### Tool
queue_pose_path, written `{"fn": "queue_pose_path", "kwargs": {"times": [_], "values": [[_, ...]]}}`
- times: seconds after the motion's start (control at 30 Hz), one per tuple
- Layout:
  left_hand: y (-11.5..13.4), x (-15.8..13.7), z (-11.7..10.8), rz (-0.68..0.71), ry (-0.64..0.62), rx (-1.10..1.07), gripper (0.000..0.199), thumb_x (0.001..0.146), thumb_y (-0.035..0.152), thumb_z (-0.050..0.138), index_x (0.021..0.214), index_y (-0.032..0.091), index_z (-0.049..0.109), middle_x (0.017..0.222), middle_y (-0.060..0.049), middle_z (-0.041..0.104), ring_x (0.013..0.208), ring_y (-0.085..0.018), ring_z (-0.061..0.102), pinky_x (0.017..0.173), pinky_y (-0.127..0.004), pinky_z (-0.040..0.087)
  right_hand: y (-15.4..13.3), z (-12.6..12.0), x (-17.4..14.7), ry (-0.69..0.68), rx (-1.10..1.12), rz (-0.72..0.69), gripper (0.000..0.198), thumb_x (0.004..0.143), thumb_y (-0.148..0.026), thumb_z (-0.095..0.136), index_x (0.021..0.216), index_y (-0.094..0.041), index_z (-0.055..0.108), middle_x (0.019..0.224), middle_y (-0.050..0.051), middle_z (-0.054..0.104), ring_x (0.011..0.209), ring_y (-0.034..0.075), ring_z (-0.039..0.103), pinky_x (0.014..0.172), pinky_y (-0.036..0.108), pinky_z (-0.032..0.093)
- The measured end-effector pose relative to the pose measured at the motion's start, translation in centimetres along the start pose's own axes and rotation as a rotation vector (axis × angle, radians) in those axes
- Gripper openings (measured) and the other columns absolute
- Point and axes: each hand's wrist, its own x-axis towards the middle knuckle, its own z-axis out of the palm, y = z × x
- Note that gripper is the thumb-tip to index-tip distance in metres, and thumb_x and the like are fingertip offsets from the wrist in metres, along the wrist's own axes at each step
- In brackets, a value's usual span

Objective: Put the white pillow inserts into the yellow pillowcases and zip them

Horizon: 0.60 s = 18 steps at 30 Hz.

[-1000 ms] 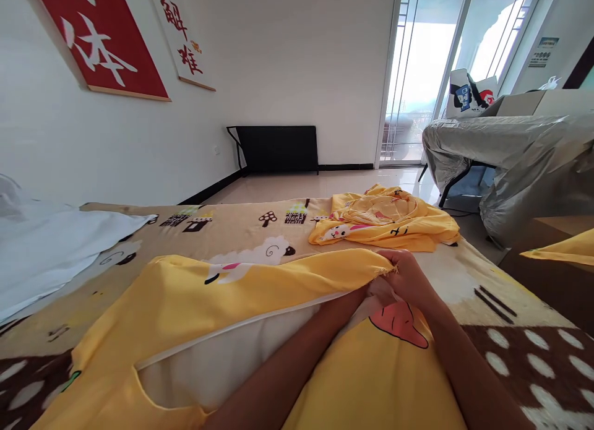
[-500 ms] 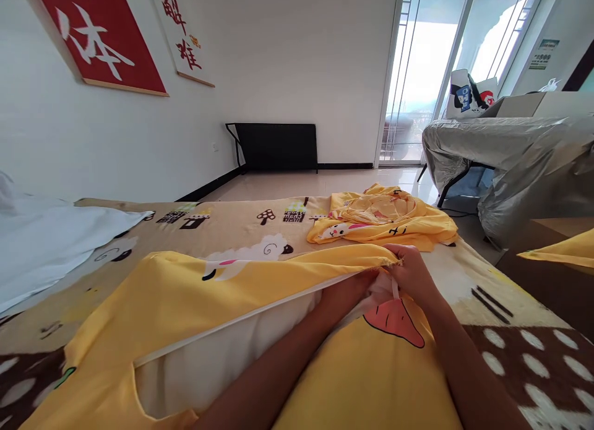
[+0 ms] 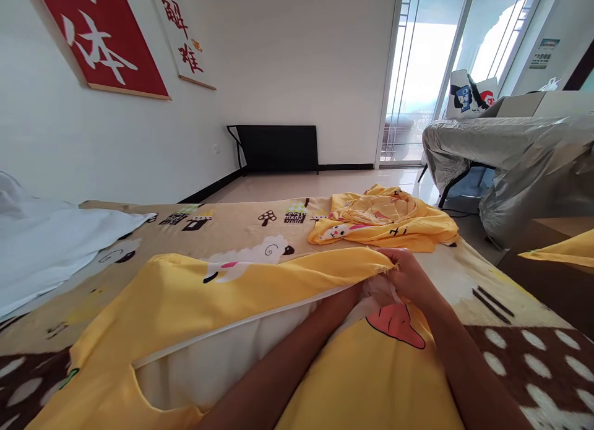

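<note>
A yellow printed fabric cover (image 3: pixel 180 300) lies across the bed in front of me, its long opening showing a white inside (image 3: pixel 223 349). My left hand (image 3: pixel 350 294) reaches through this opening toward the far corner; its fingers are hidden by cloth. At that corner my right hand (image 3: pixel 401 269) is closed on the cover's frayed edge, close to the left hand. Bunched whitish cloth shows between the hands, above a printed red shape (image 3: pixel 396 325) on the cover's near side.
Beyond the hands lies a crumpled yellow printed cloth (image 3: pixel 385 223) on the patterned blanket (image 3: pixel 241 219). White cloth (image 3: pixel 60 232) is at left. To the right stand a plastic-covered table (image 3: pixel 501 133) and a brown box (image 3: pixel 542 263), with a yellow cloth corner (image 3: pixel 566 250) jutting in.
My right hand and the cover's corner have shifted slightly left. The left hand stays inside the opening, and the whitish cloth between the hands has bunched differently.
</note>
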Motion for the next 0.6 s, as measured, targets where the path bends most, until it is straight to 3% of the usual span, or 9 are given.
{"fn": "queue_pose_path", "kwargs": {"times": [0.17, 0.3, 0.37, 0.47, 0.6], "values": [[1.1, -0.6, -0.9, 0.010, 0.019, -0.002, 0.031, 0.089, 0.039, 0.051, 0.114, 0.026, 0.062, 0.117, -0.003, 0.066, 0.119, -0.023, 0.054, 0.108, -0.039, 0.038, 0.7, -0.4, 0.2, 0.089, -0.055, 0.044, 0.023, 0.070, -0.025, 0.056, 0.083, -0.016, 0.073, 0.075, 0.003, 0.069, 0.073, 0.020, 0.060, 0.066, 0.027, 0.046], [1.8, -0.5, -1.2, 0.001, 0.030, 0.041, 0.031, 0.086, 0.031, 0.056, 0.116, 0.026, 0.061, 0.122, -0.002, 0.064, 0.126, -0.021, 0.049, 0.113, -0.041, 0.031, 1.5, -0.4, 0.5, 0.245, -0.216, -0.003, 0.020, 0.067, -0.032, 0.066, 0.081, -0.018, 0.073, 0.105, 0.008, 0.068, 0.102, 0.028, 0.058, 0.087, 0.037, 0.045], [1.7, -0.4, -1.1, 0.022, 0.013, 0.026, 0.030, 0.087, 0.028, 0.054, 0.116, 0.027, 0.061, 0.123, -0.002, 0.064, 0.126, -0.020, 0.049, 0.113, -0.040, 0.031, 1.7, -0.3, 0.5, 0.130, -0.109, -0.002, 0.023, 0.072, -0.034, 0.064, 0.087, -0.019, 0.073, 0.110, 0.008, 0.067, 0.106, 0.027, 0.058, 0.090, 0.036, 0.046], [1.2, -0.6, -1.0, 0.049, -0.009, -0.002, 0.028, 0.090, 0.025, 0.048, 0.114, 0.027, 0.062, 0.120, 0.000, 0.066, 0.124, -0.019, 0.051, 0.112, -0.037, 0.033, 1.5, -0.4, 0.3, -0.083, 0.092, 0.059, 0.028, 0.079, -0.037, 0.059, 0.096, -0.020, 0.071, 0.100, 0.005, 0.070, 0.095, 0.023, 0.063, 0.084, 0.033, 0.051], [0.6, -1.0, -0.9, 0.057, -0.028, -0.016, 0.027, 0.090, 0.026, 0.045, 0.111, 0.028, 0.063, 0.113, 0.003, 0.069, 0.123, -0.020, 0.052, 0.110, -0.032, 0.036, 1.1, -0.7, 0.1, -0.107, 0.104, 0.098, 0.029, 0.076, -0.041, 0.063, 0.092, -0.019, 0.072, 0.088, 0.004, 0.071, 0.090, 0.023, 0.064, 0.082, 0.033, 0.052]]}}
